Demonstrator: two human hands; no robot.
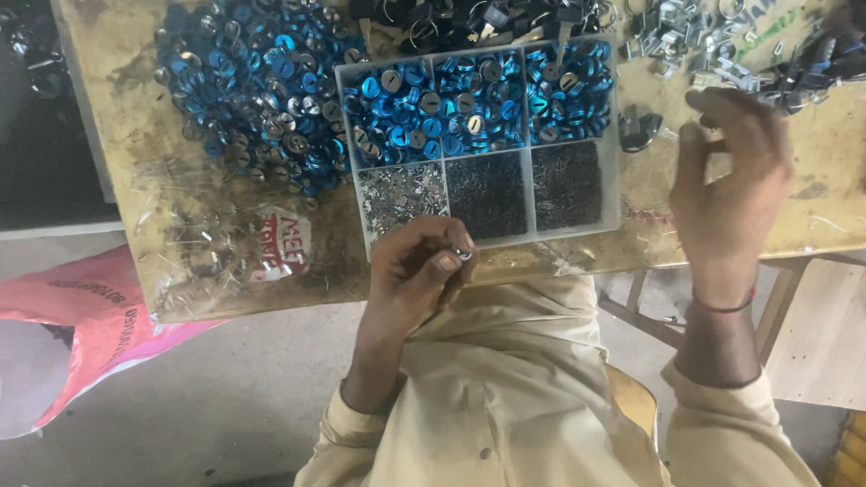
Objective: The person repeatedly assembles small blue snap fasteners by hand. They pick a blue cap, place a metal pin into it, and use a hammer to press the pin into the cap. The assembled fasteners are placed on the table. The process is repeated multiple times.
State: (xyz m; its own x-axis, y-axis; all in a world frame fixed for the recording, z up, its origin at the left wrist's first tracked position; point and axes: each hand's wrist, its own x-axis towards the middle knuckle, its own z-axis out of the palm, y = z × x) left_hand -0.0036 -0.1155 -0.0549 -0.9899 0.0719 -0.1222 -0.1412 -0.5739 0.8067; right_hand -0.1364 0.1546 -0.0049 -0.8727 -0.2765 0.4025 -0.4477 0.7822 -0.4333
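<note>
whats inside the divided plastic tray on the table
The tray holds blue round caps in its three far compartments, silver bits and dark pins in the near ones. The left hand covers its near edge.

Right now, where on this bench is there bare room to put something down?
Bare wood shows right of the divided tray, under the raised right hand, and along the near-left edge below the loose blue discs. The far edge is crowded with black parts and metal clips.
</note>
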